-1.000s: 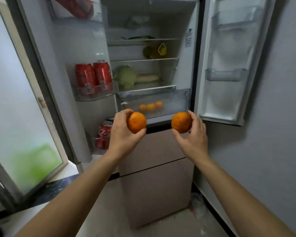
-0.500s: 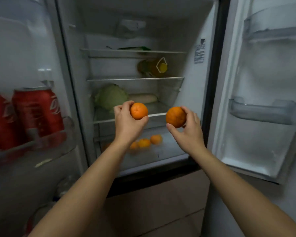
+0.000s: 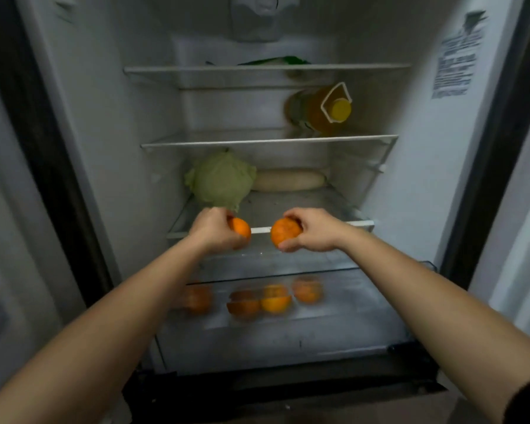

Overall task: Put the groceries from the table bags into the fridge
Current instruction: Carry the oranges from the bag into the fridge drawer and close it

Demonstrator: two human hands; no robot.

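Observation:
I face the open fridge [image 3: 416, 166]. My left hand [image 3: 212, 228] grips one orange [image 3: 241, 228] and my right hand [image 3: 315, 229] grips another orange [image 3: 285, 232]. Both oranges hang side by side, apart, just in front of the front edge of the lowest glass shelf [image 3: 360, 222], above the clear crisper drawer [image 3: 343, 301]. Several oranges [image 3: 274, 301] lie inside that drawer, seen through its front.
A green cabbage [image 3: 221, 179] and a long white radish [image 3: 288, 180] lie on the lowest shelf. A bottle of yellow oil [image 3: 318, 110] lies on the shelf above. A green packet [image 3: 276, 60] sits on the top shelf. Open doors flank both sides.
I have come closer to the fridge, and both hands have reached forward with their oranges to the edge of the lowest shelf. The door cans have left the view.

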